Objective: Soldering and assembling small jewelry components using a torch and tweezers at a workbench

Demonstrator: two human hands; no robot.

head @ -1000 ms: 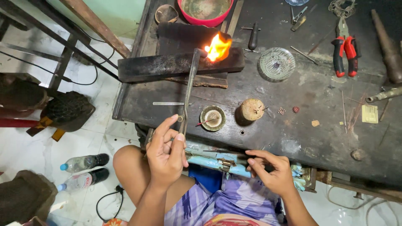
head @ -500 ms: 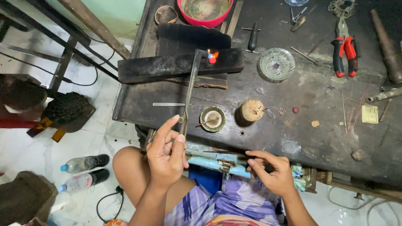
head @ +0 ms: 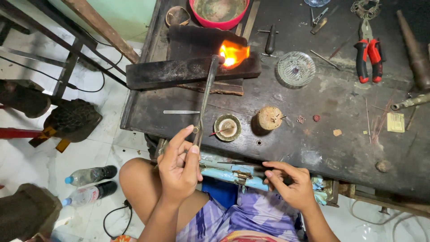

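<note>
Slim metal torch (head: pixel 204 96), orange flame (head: pixel 233 54) at tip.

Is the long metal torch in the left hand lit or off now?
Lit: the long metal torch in the left hand has an orange flame at its tip.

A small metalworking workshop, likely a jeweller's: a scorched dark workbench (head: pixel 286 148) carries a charred block (head: pixel 179 71) with a flame (head: pixel 233 54) (mid-bench), red-handled pliers (head: pixel 368 54) near its far right corner, a tapered mandrel (head: pixel 410 40).
</note>
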